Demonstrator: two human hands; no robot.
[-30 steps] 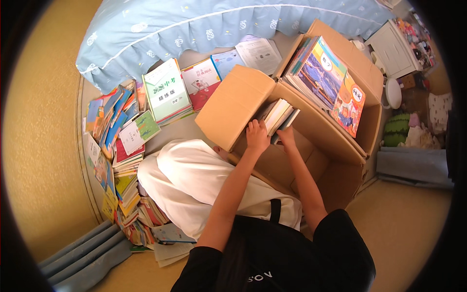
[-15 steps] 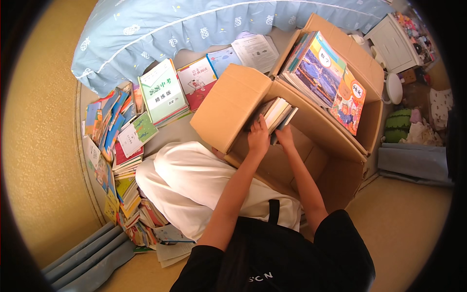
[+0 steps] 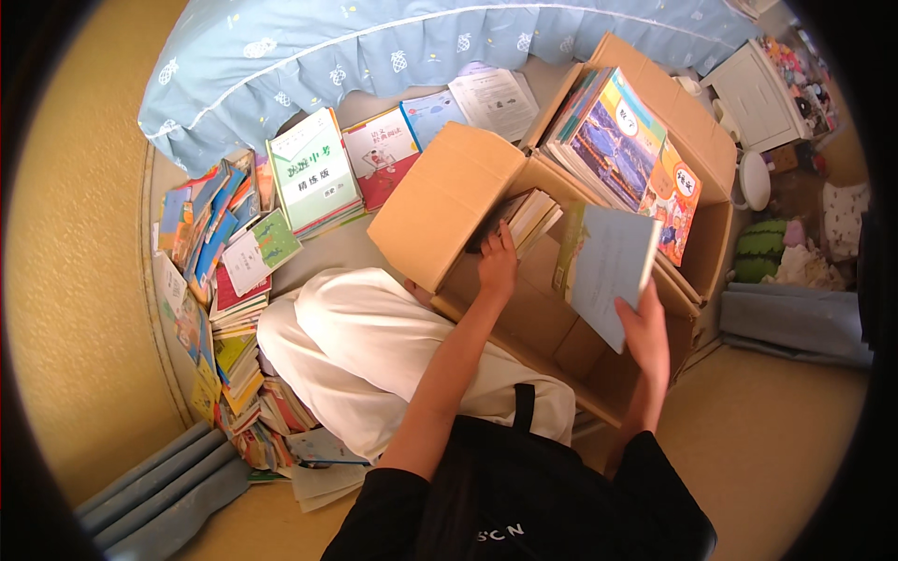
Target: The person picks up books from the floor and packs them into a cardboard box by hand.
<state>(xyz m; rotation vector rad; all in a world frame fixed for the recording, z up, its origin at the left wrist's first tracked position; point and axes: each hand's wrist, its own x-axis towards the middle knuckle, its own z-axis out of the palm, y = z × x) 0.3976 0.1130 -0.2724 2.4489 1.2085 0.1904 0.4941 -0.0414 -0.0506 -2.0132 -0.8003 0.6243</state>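
In front of me stands an open cardboard box (image 3: 561, 313) with two compartments. Several upright books (image 3: 535, 217) lean together in its near compartment. My left hand (image 3: 498, 269) rests against those books, its fingers apart and partly stretched over them. Over the near compartment's right part, my right hand (image 3: 645, 327) grips a thin book with a pale blue cover (image 3: 610, 271) by its lower right edge. That book is tilted, with its white page edges facing right. In the far compartment lie several textbooks, the top ones a purple-blue book (image 3: 613, 140) and an orange one (image 3: 675, 196).
A raised box flap (image 3: 447, 201) juts left. Beyond it lie a white-green stack of workbooks (image 3: 316, 178), a red-white book (image 3: 379, 159) and loose papers (image 3: 493, 107). Piled books (image 3: 210, 234) line the left wall. A blue bedspread (image 3: 374, 56) hangs behind; a white cabinet (image 3: 760, 93) stands far right.
My right hand has drawn the pale blue book out from beside the upright books and moved right with it. My left hand has stayed at the upright books.
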